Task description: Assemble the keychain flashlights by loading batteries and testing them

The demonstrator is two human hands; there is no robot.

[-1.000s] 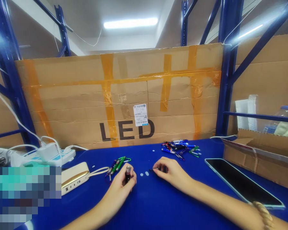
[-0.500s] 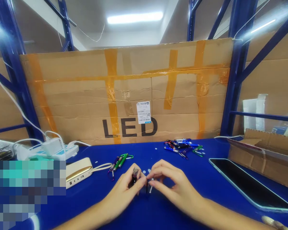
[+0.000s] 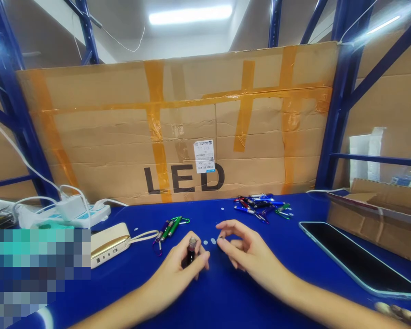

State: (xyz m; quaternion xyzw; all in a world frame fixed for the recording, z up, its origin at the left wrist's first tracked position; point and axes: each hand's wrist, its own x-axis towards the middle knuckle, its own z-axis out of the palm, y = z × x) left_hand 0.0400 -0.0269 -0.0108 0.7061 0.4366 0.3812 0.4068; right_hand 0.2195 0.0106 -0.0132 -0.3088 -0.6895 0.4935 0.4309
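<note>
My left hand [image 3: 183, 270] is closed around a small dark keychain flashlight [image 3: 191, 250], held upright with its open silver end up. Just to its right, my right hand [image 3: 246, 252] pinches a tiny round thing, too small to name, between thumb and forefinger above the blue table [image 3: 226, 301]. Two small white discs [image 3: 209, 241] lie on the table between the hands. A few finished keychain flashlights [image 3: 167, 228], green and purple, rest to the left of the hands. A pile of several coloured ones [image 3: 260, 205] lies at the back right.
A cream power bank [image 3: 109, 243] with a cable and a white power strip [image 3: 73, 214] sit at the left. A dark tablet [image 3: 356, 258] lies flat at the right beside an open cardboard box [image 3: 380, 214]. A taped cardboard sheet marked LED [image 3: 185, 128] stands behind.
My right hand has drawn away from the flashlight to the right, after meeting it half a second ago. The left hand stays closed on the flashlight.
</note>
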